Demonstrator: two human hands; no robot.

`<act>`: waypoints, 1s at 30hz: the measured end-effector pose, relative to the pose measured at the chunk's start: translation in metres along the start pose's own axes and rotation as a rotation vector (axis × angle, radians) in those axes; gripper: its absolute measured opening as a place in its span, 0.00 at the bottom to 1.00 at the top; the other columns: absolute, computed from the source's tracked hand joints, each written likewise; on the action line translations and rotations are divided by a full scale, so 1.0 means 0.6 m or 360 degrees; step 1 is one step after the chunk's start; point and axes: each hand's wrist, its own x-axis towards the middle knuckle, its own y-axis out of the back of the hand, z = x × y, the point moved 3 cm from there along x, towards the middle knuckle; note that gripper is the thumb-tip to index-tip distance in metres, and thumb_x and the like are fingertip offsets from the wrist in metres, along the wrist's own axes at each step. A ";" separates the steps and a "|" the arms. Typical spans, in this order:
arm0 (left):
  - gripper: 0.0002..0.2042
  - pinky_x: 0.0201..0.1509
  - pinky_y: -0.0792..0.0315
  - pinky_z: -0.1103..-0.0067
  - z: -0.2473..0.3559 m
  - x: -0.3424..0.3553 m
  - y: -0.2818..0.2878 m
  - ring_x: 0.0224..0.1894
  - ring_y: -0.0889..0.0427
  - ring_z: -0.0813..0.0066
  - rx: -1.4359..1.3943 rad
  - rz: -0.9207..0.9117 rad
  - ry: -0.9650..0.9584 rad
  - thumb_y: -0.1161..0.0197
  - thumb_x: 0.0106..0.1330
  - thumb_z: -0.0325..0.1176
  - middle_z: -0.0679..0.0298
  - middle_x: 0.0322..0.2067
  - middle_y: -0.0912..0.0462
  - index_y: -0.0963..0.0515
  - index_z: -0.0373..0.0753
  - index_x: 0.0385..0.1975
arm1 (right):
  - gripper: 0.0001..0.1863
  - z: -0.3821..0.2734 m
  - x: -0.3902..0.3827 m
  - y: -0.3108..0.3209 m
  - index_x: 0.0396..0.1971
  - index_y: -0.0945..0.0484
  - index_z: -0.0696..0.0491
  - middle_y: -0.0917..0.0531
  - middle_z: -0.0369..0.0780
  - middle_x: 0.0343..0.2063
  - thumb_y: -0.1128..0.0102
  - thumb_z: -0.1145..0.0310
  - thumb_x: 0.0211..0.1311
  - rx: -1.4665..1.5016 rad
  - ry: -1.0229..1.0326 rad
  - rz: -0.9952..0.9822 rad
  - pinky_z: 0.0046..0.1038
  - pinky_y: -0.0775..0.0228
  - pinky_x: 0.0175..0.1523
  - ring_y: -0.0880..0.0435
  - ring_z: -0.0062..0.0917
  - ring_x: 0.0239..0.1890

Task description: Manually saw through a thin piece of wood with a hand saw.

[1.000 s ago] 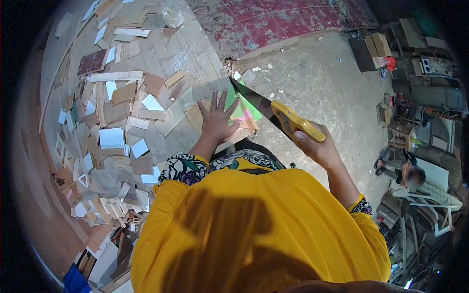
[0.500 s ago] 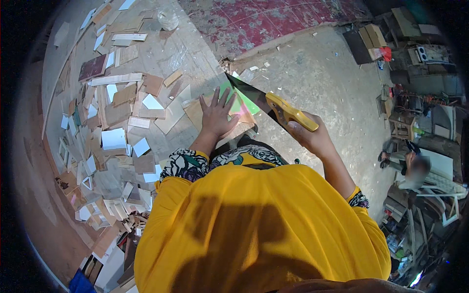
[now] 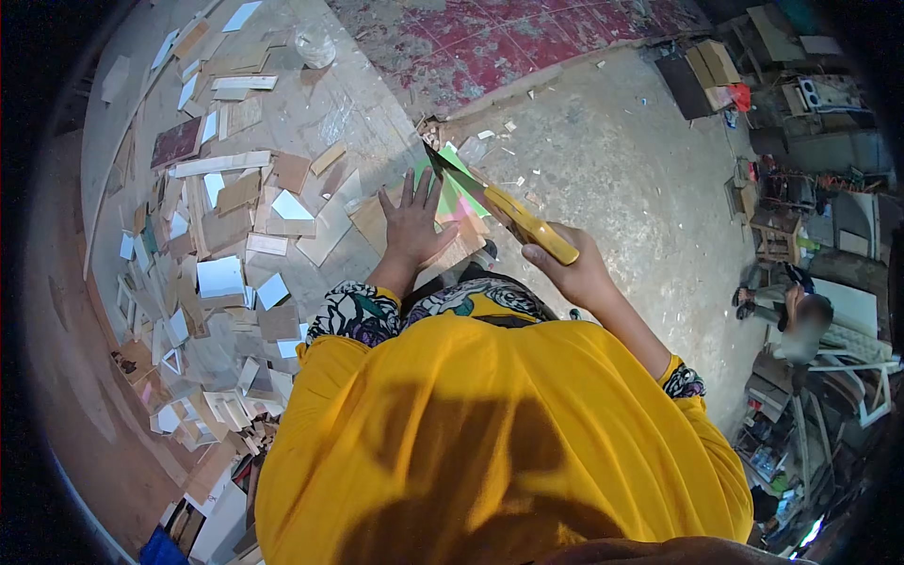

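My right hand (image 3: 576, 268) is wrapped round the yellow handle of a hand saw (image 3: 516, 218). Its dark blade slants up and to the left, over a board with a bright green and pink surface (image 3: 459, 193). My left hand (image 3: 414, 226) lies flat with fingers spread on a light wooden board (image 3: 372, 222) beside the coloured part. The saw's tip is just beyond my left fingertips, to their right. Whether the blade's teeth touch the board I cannot tell.
Many wood and white board offcuts (image 3: 221, 275) lie scattered on the left. A clear plastic tub (image 3: 314, 49) stands at the far left. Red tiled floor (image 3: 508, 47) lies ahead. At the right, another person (image 3: 796, 311) sits near stacked boards and clutter.
My right hand and the saw have moved left and slightly down, toward my body. The left hand keeps its flat place on the board.
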 end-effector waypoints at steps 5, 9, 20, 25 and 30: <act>0.39 0.61 0.66 0.38 -0.004 -0.005 0.000 0.69 0.53 0.58 0.0003 0.0026 0.0057 0.47 0.52 0.58 0.64 0.67 0.47 0.44 0.46 0.65 | 0.12 0.022 -0.018 -0.002 0.32 0.24 0.59 0.22 0.38 0.24 0.38 0.66 0.57 0.0218 -0.0168 0.0125 0.25 0.33 0.36 0.26 0.21 0.28; 0.35 0.61 0.66 0.39 -0.006 -0.009 0.005 0.69 0.53 0.59 -0.0011 0.0065 0.0059 0.47 0.54 0.55 0.63 0.67 0.47 0.42 0.51 0.64 | 0.14 0.036 -0.018 0.012 0.35 0.25 0.59 0.24 0.34 0.20 0.37 0.63 0.57 0.0408 -0.0312 0.0137 0.22 0.34 0.29 0.28 0.17 0.22; 0.31 0.63 0.65 0.42 -0.005 -0.014 0.010 0.69 0.52 0.54 -0.0081 -0.0122 -0.0331 0.43 0.50 0.60 0.60 0.66 0.45 0.30 0.56 0.56 | 0.14 0.009 -0.008 0.006 0.34 0.26 0.60 0.23 0.38 0.23 0.38 0.64 0.57 0.0206 -0.0225 0.0042 0.24 0.34 0.36 0.27 0.21 0.27; 0.34 0.63 0.66 0.41 -0.035 -0.041 0.018 0.69 0.54 0.52 0.0030 0.0039 0.0158 0.43 0.52 0.57 0.58 0.66 0.47 0.36 0.52 0.60 | 0.15 0.009 -0.010 -0.009 0.33 0.27 0.57 0.29 0.31 0.17 0.39 0.60 0.57 0.0177 -0.0090 0.0064 0.19 0.40 0.21 0.33 0.14 0.16; 0.32 0.63 0.64 0.42 -0.057 -0.008 0.022 0.70 0.55 0.55 -0.0110 0.0352 0.0472 0.44 0.56 0.45 0.55 0.66 0.49 0.41 0.46 0.63 | 0.14 0.010 -0.020 -0.020 0.33 0.27 0.58 0.27 0.33 0.19 0.39 0.61 0.58 0.0166 -0.0137 0.0047 0.21 0.38 0.25 0.32 0.16 0.19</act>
